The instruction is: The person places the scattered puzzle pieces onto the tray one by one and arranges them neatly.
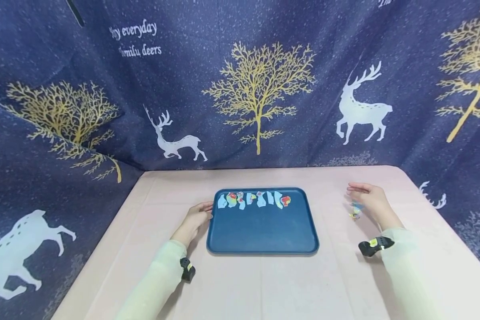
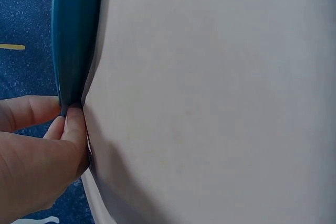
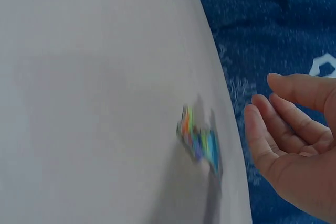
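A dark blue tray (image 1: pixel 262 231) lies on the table, with a row of torn-looking paper pieces (image 1: pixel 261 200), pale blue with red and yellow patches, along its far side. My left hand (image 1: pixel 196 218) is at the tray's left edge. Its thumb and fingers pinch the rim (image 2: pixel 77 51) in the left wrist view. Off to the right, my right hand (image 1: pixel 372 202) hovers over small colourful scraps (image 1: pixel 355 210), its fingers loosely bent and holding nothing. Those scraps (image 3: pixel 199 140) look blurred in the right wrist view, lying apart from the fingertips.
The table (image 1: pixel 240 284) has a pale pink cover. Behind it and along both sides hangs a dark blue cloth (image 1: pixel 176 89) printed with white deer and golden trees. A black wrist camera (image 1: pixel 376 246) is strapped over each pale sleeve.
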A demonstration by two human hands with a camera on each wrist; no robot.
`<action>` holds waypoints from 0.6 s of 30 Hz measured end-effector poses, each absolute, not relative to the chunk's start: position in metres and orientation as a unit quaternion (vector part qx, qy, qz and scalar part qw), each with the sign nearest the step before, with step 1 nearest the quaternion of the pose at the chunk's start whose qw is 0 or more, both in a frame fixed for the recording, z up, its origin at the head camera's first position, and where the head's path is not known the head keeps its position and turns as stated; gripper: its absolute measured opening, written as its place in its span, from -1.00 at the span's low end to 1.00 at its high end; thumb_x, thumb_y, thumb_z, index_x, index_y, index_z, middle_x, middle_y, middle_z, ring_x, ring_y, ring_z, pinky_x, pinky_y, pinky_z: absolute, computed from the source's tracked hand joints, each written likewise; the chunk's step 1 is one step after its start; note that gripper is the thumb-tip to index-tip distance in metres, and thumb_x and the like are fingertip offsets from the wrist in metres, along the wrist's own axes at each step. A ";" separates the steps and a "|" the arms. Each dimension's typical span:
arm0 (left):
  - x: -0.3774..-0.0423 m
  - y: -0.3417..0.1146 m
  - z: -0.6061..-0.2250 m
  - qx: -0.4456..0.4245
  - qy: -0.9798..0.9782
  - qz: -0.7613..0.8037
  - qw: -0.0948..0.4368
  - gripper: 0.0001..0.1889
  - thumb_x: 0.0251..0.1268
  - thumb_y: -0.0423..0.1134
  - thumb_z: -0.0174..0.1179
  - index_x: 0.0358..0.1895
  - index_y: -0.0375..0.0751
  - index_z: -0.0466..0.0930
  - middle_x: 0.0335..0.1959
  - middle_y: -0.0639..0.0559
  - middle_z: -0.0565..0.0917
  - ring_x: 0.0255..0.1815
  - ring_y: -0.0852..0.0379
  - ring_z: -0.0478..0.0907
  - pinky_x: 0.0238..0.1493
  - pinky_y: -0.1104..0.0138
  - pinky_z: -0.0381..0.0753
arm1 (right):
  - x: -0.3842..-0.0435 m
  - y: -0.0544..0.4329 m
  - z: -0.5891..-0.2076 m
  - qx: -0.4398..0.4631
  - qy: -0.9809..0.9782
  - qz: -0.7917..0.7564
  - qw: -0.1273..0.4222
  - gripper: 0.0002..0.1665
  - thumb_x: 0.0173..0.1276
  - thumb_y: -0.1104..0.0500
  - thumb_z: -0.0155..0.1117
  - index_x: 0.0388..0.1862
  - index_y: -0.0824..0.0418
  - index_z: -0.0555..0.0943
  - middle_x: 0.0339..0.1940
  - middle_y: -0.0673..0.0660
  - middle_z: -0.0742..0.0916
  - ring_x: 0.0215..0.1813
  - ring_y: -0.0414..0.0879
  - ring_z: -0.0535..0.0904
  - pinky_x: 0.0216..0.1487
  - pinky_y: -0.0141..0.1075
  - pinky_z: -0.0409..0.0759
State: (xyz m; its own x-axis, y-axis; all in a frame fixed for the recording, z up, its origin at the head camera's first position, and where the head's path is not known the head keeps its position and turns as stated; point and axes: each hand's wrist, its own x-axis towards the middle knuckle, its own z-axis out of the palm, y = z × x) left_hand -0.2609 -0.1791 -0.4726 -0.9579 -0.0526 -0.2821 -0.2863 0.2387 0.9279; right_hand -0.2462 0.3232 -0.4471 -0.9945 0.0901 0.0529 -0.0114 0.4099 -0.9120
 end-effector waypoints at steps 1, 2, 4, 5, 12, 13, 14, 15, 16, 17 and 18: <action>-0.261 -0.179 -0.473 -0.108 0.782 0.607 0.096 -0.41 0.08 -0.62 0.01 0.29 -0.36 0.40 0.27 -0.29 0.47 0.29 -0.17 0.41 0.29 0.12 0.45 | -0.245 0.326 -0.449 -0.026 -0.839 0.542 0.048 -0.38 0.36 0.22 0.21 0.28 0.56 0.34 -0.21 -0.29 0.72 -0.28 -0.61 0.53 -0.18 -0.67 0.54; -0.261 -0.179 -0.473 -0.106 0.781 0.608 0.095 -0.41 0.09 -0.62 0.01 0.29 -0.36 0.40 0.27 -0.30 0.46 0.29 -0.18 0.41 0.29 0.11 0.45 | -0.243 0.329 -0.450 -0.031 -0.841 0.539 0.046 -0.37 0.36 0.20 0.21 0.29 0.55 0.34 -0.23 -0.33 0.70 -0.27 -0.63 0.52 -0.18 -0.68 0.53; -0.260 -0.179 -0.473 -0.106 0.779 0.610 0.094 -0.41 0.08 -0.62 0.00 0.29 -0.37 0.40 0.27 -0.31 0.46 0.29 -0.18 0.40 0.29 0.11 0.44 | -0.241 0.335 -0.452 -0.048 -0.852 0.520 0.036 -0.35 0.36 0.15 0.22 0.31 0.50 0.34 -0.16 -0.27 0.72 -0.26 -0.65 0.48 -0.08 -0.58 0.57; -0.260 -0.179 -0.473 -0.106 0.778 0.612 0.094 -0.41 0.08 -0.62 0.01 0.29 -0.36 0.40 0.27 -0.30 0.46 0.30 -0.18 0.40 0.29 0.11 0.44 | -0.241 0.338 -0.453 -0.058 -0.858 0.509 0.029 -0.34 0.36 0.13 0.22 0.33 0.46 0.35 -0.08 -0.17 0.73 -0.24 -0.65 0.45 0.01 -0.50 0.58; -0.259 -0.178 -0.471 -0.106 0.777 0.613 0.093 -0.42 0.10 -0.62 -0.01 0.29 -0.38 0.38 0.27 -0.31 0.45 0.30 -0.19 0.39 0.31 0.10 0.42 | -0.229 0.345 -0.456 -0.067 -0.832 0.551 0.002 -0.28 0.30 0.25 0.24 0.36 0.53 0.24 -0.14 -0.09 0.74 -0.26 -0.57 0.53 -0.17 -0.58 0.60; -0.259 -0.178 -0.471 -0.105 0.778 0.612 0.094 -0.42 0.10 -0.62 -0.01 0.29 -0.38 0.38 0.28 -0.31 0.45 0.31 -0.19 0.39 0.32 0.10 0.42 | -0.227 0.346 -0.457 -0.067 -0.827 0.558 -0.002 -0.26 0.28 0.27 0.24 0.36 0.54 0.24 -0.19 -0.21 0.72 -0.25 -0.56 0.53 -0.17 -0.59 0.59; -0.259 -0.179 -0.471 -0.107 0.778 0.612 0.093 -0.42 0.10 -0.62 -0.01 0.29 -0.37 0.39 0.27 -0.30 0.45 0.30 -0.18 0.39 0.31 0.10 0.42 | -0.226 0.348 -0.458 -0.067 -0.824 0.563 -0.008 -0.25 0.27 0.27 0.25 0.36 0.53 0.23 -0.24 -0.32 0.68 -0.24 -0.56 0.53 -0.18 -0.61 0.57; -0.259 -0.179 -0.471 -0.107 0.777 0.613 0.093 -0.42 0.10 -0.62 -0.01 0.29 -0.37 0.39 0.27 -0.30 0.45 0.30 -0.18 0.39 0.31 0.10 0.42 | -0.225 0.349 -0.459 -0.059 -0.823 0.565 -0.013 -0.25 0.27 0.28 0.24 0.37 0.54 0.22 -0.24 -0.35 0.66 -0.22 -0.56 0.52 -0.17 -0.63 0.55; -0.259 -0.179 -0.471 -0.108 0.778 0.612 0.093 -0.42 0.10 -0.61 0.00 0.29 -0.37 0.39 0.27 -0.30 0.46 0.30 -0.18 0.40 0.31 0.10 0.42 | -0.223 0.351 -0.459 -0.053 -0.819 0.570 -0.019 -0.25 0.28 0.29 0.24 0.37 0.55 0.21 -0.25 -0.36 0.66 -0.21 -0.55 0.53 -0.16 -0.62 0.55; -0.259 -0.178 -0.471 -0.106 0.778 0.612 0.093 -0.42 0.10 -0.62 -0.01 0.28 -0.38 0.39 0.27 -0.31 0.46 0.30 -0.19 0.39 0.31 0.09 0.42 | -0.222 0.352 -0.460 -0.048 -0.819 0.572 -0.022 -0.24 0.27 0.29 0.24 0.36 0.57 0.20 -0.25 -0.37 0.65 -0.21 -0.56 0.52 -0.17 -0.61 0.55; -0.259 -0.178 -0.471 -0.106 0.777 0.613 0.094 -0.42 0.09 -0.62 0.00 0.28 -0.38 0.40 0.27 -0.31 0.46 0.30 -0.18 0.40 0.31 0.10 0.42 | -0.221 0.353 -0.460 -0.044 -0.820 0.570 -0.025 -0.24 0.27 0.28 0.24 0.36 0.57 0.20 -0.25 -0.37 0.65 -0.21 -0.57 0.51 -0.18 -0.62 0.54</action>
State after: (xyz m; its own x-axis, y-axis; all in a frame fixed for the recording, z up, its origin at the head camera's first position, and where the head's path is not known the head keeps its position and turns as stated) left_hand -0.2587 -0.1780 -0.4712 -0.9601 -0.0498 -0.2753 -0.2793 0.2257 0.9333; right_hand -0.2210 0.3531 -0.4603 -0.9949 0.0433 -0.0908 0.1002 0.3472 -0.9324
